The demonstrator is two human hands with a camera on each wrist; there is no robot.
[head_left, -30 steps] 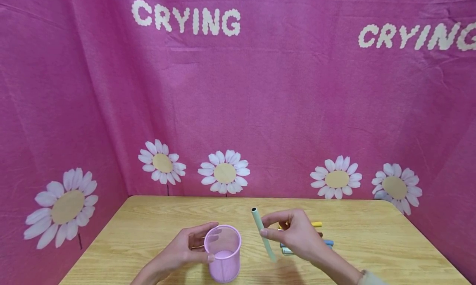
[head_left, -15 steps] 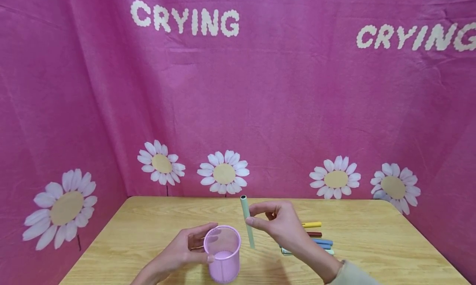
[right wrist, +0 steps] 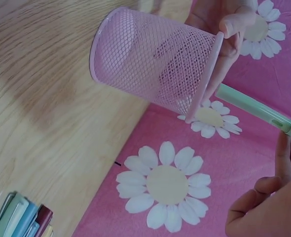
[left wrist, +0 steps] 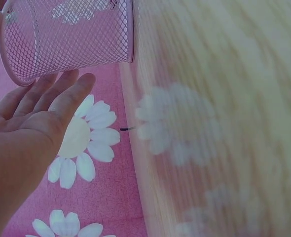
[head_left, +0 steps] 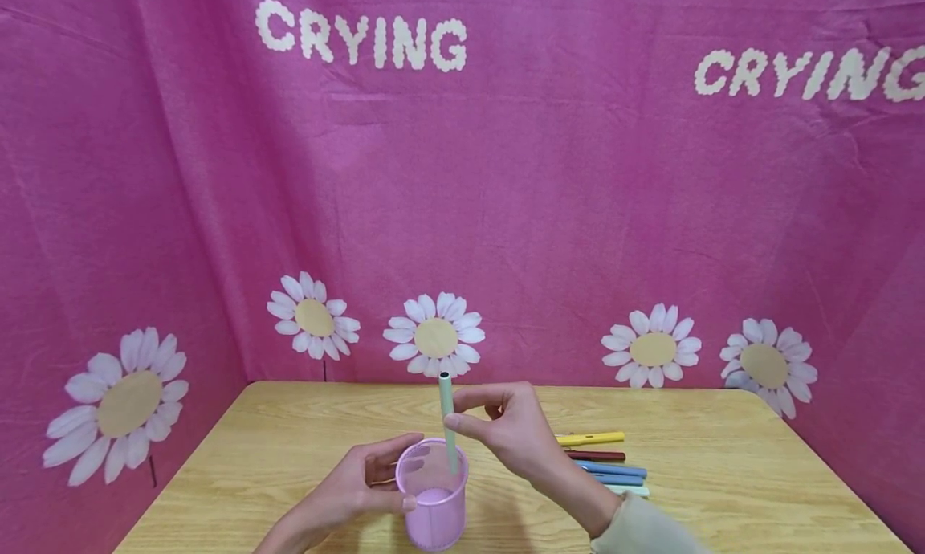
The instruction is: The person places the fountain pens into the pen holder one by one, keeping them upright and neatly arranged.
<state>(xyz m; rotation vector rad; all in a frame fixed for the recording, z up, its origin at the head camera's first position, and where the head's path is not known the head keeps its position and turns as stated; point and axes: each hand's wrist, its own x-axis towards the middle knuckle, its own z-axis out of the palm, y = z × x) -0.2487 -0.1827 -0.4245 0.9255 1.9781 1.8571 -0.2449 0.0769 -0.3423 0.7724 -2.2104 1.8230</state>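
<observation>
A pink mesh pen cup (head_left: 436, 523) stands upright on the table. My left hand (head_left: 357, 480) holds it from the left, thumb at the near rim and fingers around the far side; in the left wrist view those fingers (left wrist: 56, 94) lie along the mesh. Between thumb and fingertips my right hand (head_left: 509, 429) pinches a light green pen (head_left: 446, 401), held nearly upright. In the head view its lower end overlaps the cup's mouth. The right wrist view puts that end of the pen (right wrist: 249, 103) close to the rim.
Several pens lie side by side on the wooden table (head_left: 311, 417), right of the cup: a yellow pen (head_left: 600, 438), a dark red pen (head_left: 603, 456), blue pens (head_left: 617, 469) and a pale green pen (head_left: 632, 490). A pink curtain (head_left: 542, 217) with daisies hangs behind.
My right hand has carried the green pen leftward and slightly up, from right of the cup to over its mouth, turning it more upright. The left hand and cup have stayed put.
</observation>
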